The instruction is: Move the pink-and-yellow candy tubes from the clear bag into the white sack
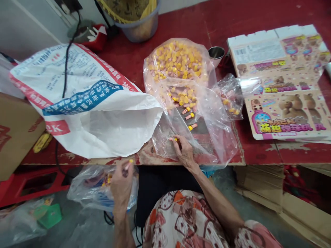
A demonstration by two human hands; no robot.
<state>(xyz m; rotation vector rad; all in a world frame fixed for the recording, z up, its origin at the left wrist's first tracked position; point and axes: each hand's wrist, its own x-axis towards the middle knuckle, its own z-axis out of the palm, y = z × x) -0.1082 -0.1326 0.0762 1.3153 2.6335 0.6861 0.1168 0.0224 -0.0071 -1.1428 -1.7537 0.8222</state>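
My left hand (122,182) is raised at the table's front edge, its fingers closed on a small pink piece with a yellow cap (131,161). My right hand (184,151) rests at the front of a clear plastic bag (219,137), thumb and fingers pinching another yellow-capped piece (176,139). Many yellow-capped pieces (181,62) are heaped inside that bag. Several loose ones, such as a capped piece (189,116), lie between the heap and my right hand. Left of the bag a white woven sack (111,134) lies with its mouth towards my hands.
Printed card sheets (289,103) are stacked at the right, near a small metal cup (216,53) and a small clear bag (230,98). A bucket (144,27) stands behind. A cardboard box (18,137) is far left; a plastic bag (88,193) hangs below the edge.
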